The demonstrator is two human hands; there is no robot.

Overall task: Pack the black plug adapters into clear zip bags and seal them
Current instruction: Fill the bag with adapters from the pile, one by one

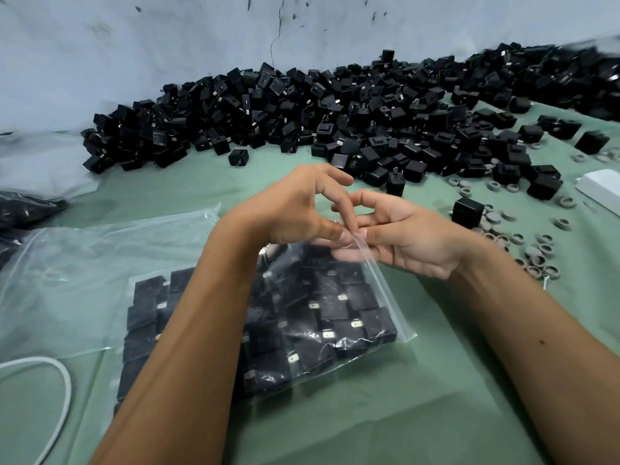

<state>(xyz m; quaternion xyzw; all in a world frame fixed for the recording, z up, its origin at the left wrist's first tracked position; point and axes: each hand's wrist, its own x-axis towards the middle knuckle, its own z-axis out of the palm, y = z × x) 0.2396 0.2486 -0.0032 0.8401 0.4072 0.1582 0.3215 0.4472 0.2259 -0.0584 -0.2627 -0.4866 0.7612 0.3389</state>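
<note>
A clear zip bag (339,317) filled with several black plug adapters in rows lies on the green table in front of me. My left hand (295,209) and my right hand (409,236) meet over the bag's far right corner, and both pinch its zip strip between thumb and fingers. The strip runs down the bag's right edge toward me. My left forearm crosses over the bag and hides its middle. A big heap of loose black plug adapters (302,112) stretches along the wall behind.
A stack of empty clear bags (84,273) lies at the left. Several small grey rings (533,250) are scattered at the right, near a white box (604,187). A white cable (63,387) loops at the lower left. A dark bag (23,206) sits at the left edge.
</note>
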